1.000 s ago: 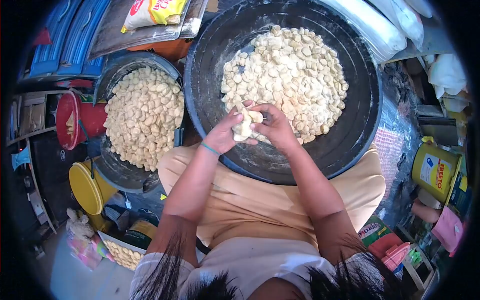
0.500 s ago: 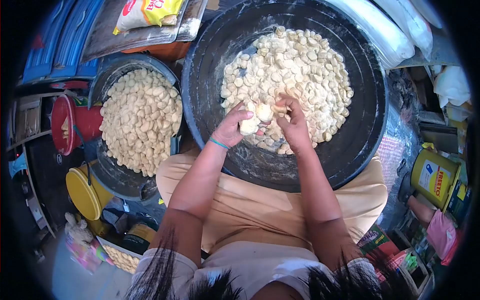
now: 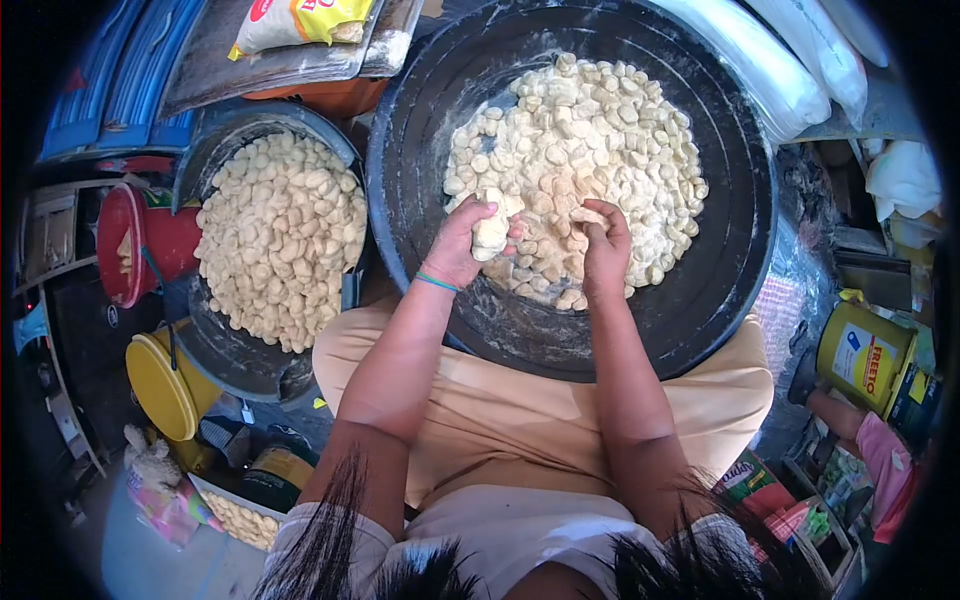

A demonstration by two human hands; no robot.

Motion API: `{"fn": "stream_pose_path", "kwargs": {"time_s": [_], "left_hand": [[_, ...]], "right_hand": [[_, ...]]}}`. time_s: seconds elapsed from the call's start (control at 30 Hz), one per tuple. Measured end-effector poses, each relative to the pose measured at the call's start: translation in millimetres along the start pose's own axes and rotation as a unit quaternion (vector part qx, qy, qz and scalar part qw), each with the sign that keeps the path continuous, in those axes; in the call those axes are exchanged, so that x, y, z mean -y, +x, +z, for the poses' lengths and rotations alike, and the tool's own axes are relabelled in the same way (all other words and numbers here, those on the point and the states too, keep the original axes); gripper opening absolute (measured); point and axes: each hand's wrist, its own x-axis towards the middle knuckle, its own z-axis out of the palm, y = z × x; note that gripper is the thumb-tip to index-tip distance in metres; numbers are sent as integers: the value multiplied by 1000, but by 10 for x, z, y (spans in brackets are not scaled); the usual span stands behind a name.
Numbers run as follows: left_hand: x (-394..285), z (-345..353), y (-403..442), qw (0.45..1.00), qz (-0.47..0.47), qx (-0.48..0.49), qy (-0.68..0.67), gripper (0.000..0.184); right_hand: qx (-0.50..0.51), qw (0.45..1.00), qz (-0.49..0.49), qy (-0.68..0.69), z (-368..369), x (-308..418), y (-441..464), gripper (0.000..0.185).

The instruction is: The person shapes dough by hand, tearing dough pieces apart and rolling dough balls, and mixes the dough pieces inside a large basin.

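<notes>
My left hand (image 3: 457, 246), with a teal band at the wrist, is closed around a pale lump of dough (image 3: 491, 235) over the near left of the heap. Pinched between the thumb and fingers of my right hand (image 3: 606, 252) is a small flattened dough piece (image 3: 586, 216). Both hands are above a wide black basin (image 3: 405, 215), which rests against my crossed legs. Inside it lies a heap of small, rounded, floury dough pieces (image 3: 620, 125). The hands are apart from each other.
On the left stands a dark tub (image 3: 225, 365) filled with similar pale pieces (image 3: 280, 220). A red bucket (image 3: 122, 245) and a yellow bucket (image 3: 165, 390) sit beyond it. Trays (image 3: 270, 75) hold a yellow packet (image 3: 315, 22). At right, another person's arm (image 3: 835, 415) shows near a yellow tin (image 3: 865, 355).
My right hand has moved right, away from my left hand, with a small dough piece in its fingers. The lump in my left hand looks smaller and is turned more upright.
</notes>
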Motion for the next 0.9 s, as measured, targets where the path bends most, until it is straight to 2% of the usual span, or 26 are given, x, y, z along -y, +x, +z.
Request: {"fn": "stream_pose_path", "kwargs": {"time_s": [0.03, 0.13, 0.17, 0.27, 0.3, 0.4, 0.43, 0.53, 0.57, 0.67, 0.7, 0.8, 0.83, 0.9], "left_hand": [[-20, 2, -6, 1000, -6, -6, 1, 34], [4, 13, -37, 995, -73, 62, 21, 37], [12, 32, -47, 992, -91, 76, 35, 39], [-34, 84, -89, 983, -126, 117, 69, 44], [-65, 104, -103, 980, -129, 131, 72, 46], [-90, 114, -107, 981, -134, 122, 73, 50], [-88, 122, -104, 982, -134, 109, 71, 51], [-8, 238, -148, 997, -26, 43, 65, 51], [-1, 234, -137, 995, -24, 49, 81, 50], [-23, 174, -99, 992, -15, 65, 109, 48], [-33, 157, -87, 992, -13, 73, 100, 47], [-60, 99, -79, 990, -14, 80, 118, 43], [-59, 90, -74, 990, -14, 76, 120, 43], [-49, 108, -65, 993, -7, 55, 108, 42]], "right_hand": [[53, 992, -100, -57, -5, -66, 53, 40], [170, 946, -205, -183, 154, 223, -143, 44], [232, 955, -148, -112, 205, 219, -163, 40], [325, 940, 24, -105, 148, 202, -5, 30], [260, 956, -77, -116, 139, 131, 60, 23], [158, 982, 49, -87, 34, 222, 201, 24], [180, 974, -91, -99, 82, 242, 155, 29], [326, 925, -146, -129, 207, 363, -74, 34], [349, 932, -55, -79, 226, 245, -87, 33], [325, 945, -46, -5, 221, 76, 25, 29], [273, 961, -46, 0, 245, 75, 19, 25], [2, 988, 4, 153, 204, 42, 170, 22], [3, 991, 22, 133, 85, 8, 261, 24], [83, 992, -85, -37, 31, -71, 272, 29]]}}
